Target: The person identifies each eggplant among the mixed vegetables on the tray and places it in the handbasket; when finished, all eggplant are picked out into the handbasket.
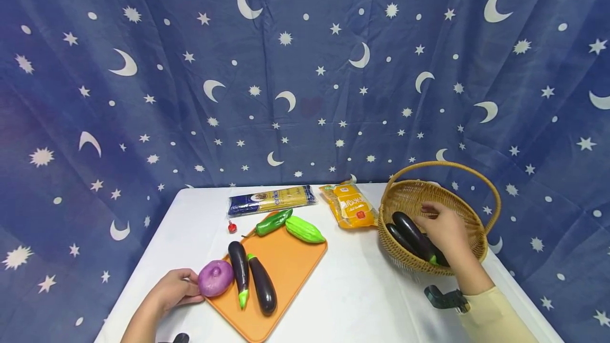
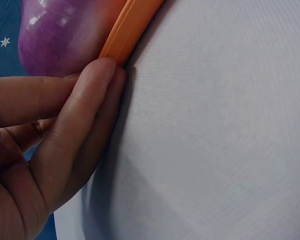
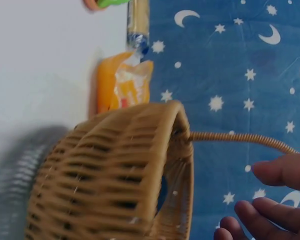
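Of both hands, left [image 1: 177, 287] pinches the orange board [image 1: 294, 261], right [image 1: 447, 228] hangs loose above a basket [image 1: 403, 261].

White table [image 1: 348, 290], board [image 1: 292, 269], basket [image 1: 393, 246], long packet [image 1: 271, 200], yellow bag [image 1: 350, 206], red object [image 1: 232, 227]

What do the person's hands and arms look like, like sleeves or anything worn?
The left hand and right hand are gloveless. The right sleeve is plain cream, with a dark device at that wrist. No left sleeve shows; a black piece shows near that forearm, too cut off to identify.
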### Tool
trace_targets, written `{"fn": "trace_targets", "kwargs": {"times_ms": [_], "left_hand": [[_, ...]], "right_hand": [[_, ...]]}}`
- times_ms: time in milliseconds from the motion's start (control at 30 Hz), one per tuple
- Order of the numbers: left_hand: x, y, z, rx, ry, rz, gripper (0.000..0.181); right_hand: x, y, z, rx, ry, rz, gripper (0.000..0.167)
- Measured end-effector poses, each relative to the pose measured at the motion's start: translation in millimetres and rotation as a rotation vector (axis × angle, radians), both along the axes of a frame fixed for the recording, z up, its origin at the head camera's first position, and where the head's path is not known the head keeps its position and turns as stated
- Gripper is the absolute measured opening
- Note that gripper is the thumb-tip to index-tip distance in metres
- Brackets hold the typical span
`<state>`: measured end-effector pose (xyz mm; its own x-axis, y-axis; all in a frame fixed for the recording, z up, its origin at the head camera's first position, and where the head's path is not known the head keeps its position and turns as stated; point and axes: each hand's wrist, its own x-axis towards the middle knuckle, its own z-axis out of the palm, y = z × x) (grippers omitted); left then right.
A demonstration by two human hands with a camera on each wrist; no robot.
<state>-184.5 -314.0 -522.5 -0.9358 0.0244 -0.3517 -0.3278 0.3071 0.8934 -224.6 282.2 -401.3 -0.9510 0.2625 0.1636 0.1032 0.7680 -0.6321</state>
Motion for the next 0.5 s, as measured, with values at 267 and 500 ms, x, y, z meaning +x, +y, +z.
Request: {"fn": "trace_targets", "kwargs": {"times_ms": [267, 500], "left_hand": [[1.1, 0.8, -0.2, -0.002, 0.004, 0.008, 0.018], [1.4, 3.0, 0.7, -0.023, -0.004, 0.047, 0.018]], "right_hand": [[-1.0, -17, 11.0, -0.043, 0.007, 0.094, 0.056], [-3.1, -34, 13.3, -0.081, -0.036, 0.122, 0.058]]}}
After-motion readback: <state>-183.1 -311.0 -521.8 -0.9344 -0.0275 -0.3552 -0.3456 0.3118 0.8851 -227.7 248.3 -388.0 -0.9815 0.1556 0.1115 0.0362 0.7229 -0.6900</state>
